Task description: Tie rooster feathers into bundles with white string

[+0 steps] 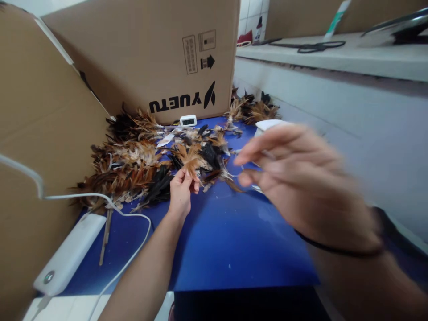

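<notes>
My left hand [182, 189] pinches a small bunch of orange-brown feathers [190, 157] between thumb and fingers, above the blue tabletop [227, 240]. To the right and closer to the camera, my right hand [294, 178] is smeared by motion. A narrow gap shows between its thumb tip and forefinger tip, but whether something thin is held there I cannot make out. Behind it a white round object [269, 125] is partly hidden. Loose black and brown feathers [210, 154] lie just beyond my left hand.
Feather bundles [123, 174] are heaped at the left, more feathers [257, 109] at the back right. Cardboard [133, 53] walls the back and left. A small digital clock [188, 121] stands behind. A white power bank [70, 254] and cable [133, 214] lie left; scissors [321, 46] rest on a ledge.
</notes>
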The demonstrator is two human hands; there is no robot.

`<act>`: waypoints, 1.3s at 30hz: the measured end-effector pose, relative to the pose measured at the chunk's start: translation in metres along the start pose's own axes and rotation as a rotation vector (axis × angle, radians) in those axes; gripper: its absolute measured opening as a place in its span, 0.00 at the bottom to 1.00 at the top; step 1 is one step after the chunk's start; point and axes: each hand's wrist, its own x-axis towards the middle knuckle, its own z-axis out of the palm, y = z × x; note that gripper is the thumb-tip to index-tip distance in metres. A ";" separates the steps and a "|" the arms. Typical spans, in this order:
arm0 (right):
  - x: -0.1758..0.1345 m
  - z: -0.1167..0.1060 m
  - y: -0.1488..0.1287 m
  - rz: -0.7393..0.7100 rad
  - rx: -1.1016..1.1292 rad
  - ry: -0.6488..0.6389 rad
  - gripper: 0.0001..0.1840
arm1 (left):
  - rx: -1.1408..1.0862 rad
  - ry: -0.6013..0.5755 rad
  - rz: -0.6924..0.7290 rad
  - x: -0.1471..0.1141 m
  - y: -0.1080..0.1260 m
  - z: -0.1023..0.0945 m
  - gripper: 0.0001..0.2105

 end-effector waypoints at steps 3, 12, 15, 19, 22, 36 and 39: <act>0.013 0.021 0.019 0.115 0.121 -0.096 0.08 | 0.009 -0.035 0.012 0.001 -0.002 -0.002 0.14; 0.021 0.056 0.053 0.152 0.197 -0.207 0.12 | 0.104 -0.162 -0.054 -0.005 -0.011 0.001 0.14; 0.023 0.049 0.050 0.129 0.146 -0.157 0.10 | 0.089 -0.137 -0.036 -0.004 -0.009 0.002 0.14; 0.026 0.036 0.059 0.088 -0.122 -0.038 0.08 | -0.058 0.074 0.027 0.004 0.002 -0.003 0.15; 0.029 0.035 0.065 0.004 -0.347 -0.140 0.09 | -0.105 0.192 0.063 0.010 0.007 -0.009 0.16; 0.048 0.045 0.070 -0.162 -1.089 -0.400 0.12 | -0.094 0.216 0.081 0.010 0.008 -0.011 0.14; 0.052 0.043 0.067 -0.161 -1.011 -0.355 0.12 | -0.098 0.254 0.117 0.012 0.008 -0.013 0.14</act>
